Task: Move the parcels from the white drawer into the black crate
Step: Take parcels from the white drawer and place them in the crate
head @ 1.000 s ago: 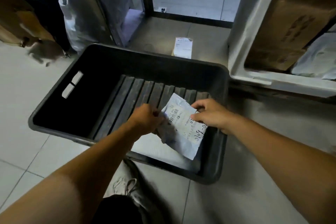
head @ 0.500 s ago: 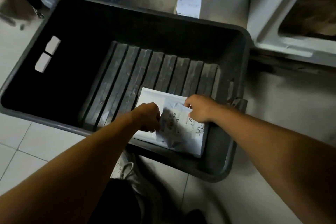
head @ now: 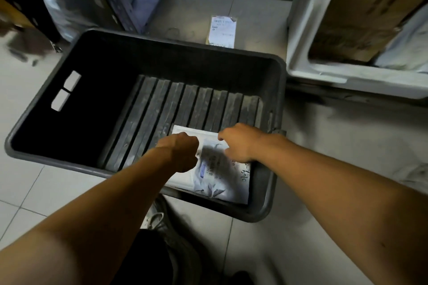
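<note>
A pale tiled floor (head: 301,227) is carrying everything here. On it the black crate (head: 162,48) is holding two white parcels (head: 222,183) in its near right corner, where the left hand (head: 183,154) and right hand (head: 240,142) are resting, fingers curled, their grip hidden. Farther right, the white drawer (head: 324,74) is holding one cardboard box (head: 361,14) and one pale bag (head: 407,53).

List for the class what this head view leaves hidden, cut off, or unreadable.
- Parcel: both hands cover its top part; the print is too blurred to read.
- Left hand and right hand: fingertips hidden, so grip unclear.
- Drawer: cut off by the right edge.
- Crate: left inside lost in shadow.
- Slip on the floor: text too small.
</note>
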Demonstrator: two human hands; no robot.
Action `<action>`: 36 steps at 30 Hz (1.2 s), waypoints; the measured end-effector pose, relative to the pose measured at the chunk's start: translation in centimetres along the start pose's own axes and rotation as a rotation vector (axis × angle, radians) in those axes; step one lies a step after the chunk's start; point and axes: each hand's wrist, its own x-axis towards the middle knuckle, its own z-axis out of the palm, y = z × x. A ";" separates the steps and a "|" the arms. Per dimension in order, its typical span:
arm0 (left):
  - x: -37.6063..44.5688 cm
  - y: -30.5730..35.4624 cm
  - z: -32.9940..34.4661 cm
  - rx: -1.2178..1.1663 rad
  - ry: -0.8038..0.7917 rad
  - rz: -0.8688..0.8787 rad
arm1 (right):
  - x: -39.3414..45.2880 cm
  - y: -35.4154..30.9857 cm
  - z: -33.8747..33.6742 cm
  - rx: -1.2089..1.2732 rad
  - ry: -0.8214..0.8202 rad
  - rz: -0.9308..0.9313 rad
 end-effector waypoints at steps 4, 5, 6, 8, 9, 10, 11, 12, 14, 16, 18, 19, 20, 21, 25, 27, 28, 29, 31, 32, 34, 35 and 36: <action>-1.9 0.7 -2.6 0.015 0.173 -0.009 | -4.5 0.2 -3.1 0.028 0.213 -0.039; -2.3 1.4 -3.3 0.003 0.218 -0.009 | -5.9 0.7 -3.7 0.040 0.270 -0.042; -2.7 2.3 -4.1 -0.016 0.257 -0.010 | -7.5 1.4 -4.3 0.043 0.325 -0.042; -3.7 4.2 -5.8 -0.061 0.325 0.004 | -10.4 2.8 -5.3 0.043 0.417 -0.001; -4.2 5.4 -6.8 -0.074 0.348 0.026 | -11.9 3.7 -5.7 0.041 0.452 0.034; -4.7 6.6 -7.8 -0.071 0.365 0.057 | -13.4 4.7 -6.0 0.041 0.480 0.068; -5.1 7.7 -8.8 -0.055 0.379 0.091 | -15.0 5.7 -6.3 0.038 0.504 0.103; -5.6 8.9 -9.8 -0.033 0.391 0.125 | -16.6 6.8 -6.6 0.031 0.517 0.135; -6.6 11.1 -12.0 0.011 0.431 0.201 | -20.0 9.2 -7.1 0.016 0.503 0.204; -7.6 13.4 -14.2 0.037 0.510 0.278 | -23.4 11.9 -7.8 0.007 0.487 0.290; -8.5 16.0 -16.3 0.031 0.564 0.335 | -26.4 14.2 -8.7 0.013 0.494 0.381; -9.1 17.3 -17.4 0.034 0.582 0.359 | -27.6 15.2 -9.3 0.023 0.500 0.422; -9.6 18.5 -18.4 0.048 0.599 0.380 | -28.6 15.9 -10.0 0.042 0.504 0.457; -10.0 19.6 -19.4 0.072 0.618 0.400 | -29.4 16.6 -10.6 0.064 0.512 0.479; -10.8 22.3 -22.5 0.105 0.676 0.435 | -30.2 18.3 -12.6 0.081 0.556 0.500; -10.4 22.8 -23.3 0.086 0.667 0.446 | -29.6 19.1 -13.0 0.078 0.555 0.493; -10.0 22.9 -23.5 0.080 0.659 0.453 | -29.1 19.7 -13.1 0.079 0.544 0.487; -9.3 22.9 -23.7 0.074 0.659 0.460 | -28.5 20.2 -13.2 0.081 0.532 0.485; -7.9 23.0 -24.1 0.057 0.684 0.468 | -27.0 21.3 -13.7 0.088 0.520 0.489; -7.2 23.1 -24.2 0.042 0.692 0.467 | -26.1 21.7 -14.1 0.096 0.519 0.490; -5.8 23.3 -24.4 0.002 0.691 0.457 | -24.3 22.4 -15.1 0.112 0.532 0.488; -5.2 23.4 -24.4 -0.002 0.688 0.454 | -23.4 22.8 -15.6 0.107 0.548 0.486; -4.6 23.3 -24.5 0.017 0.685 0.458 | -22.5 23.2 -16.1 0.090 0.568 0.483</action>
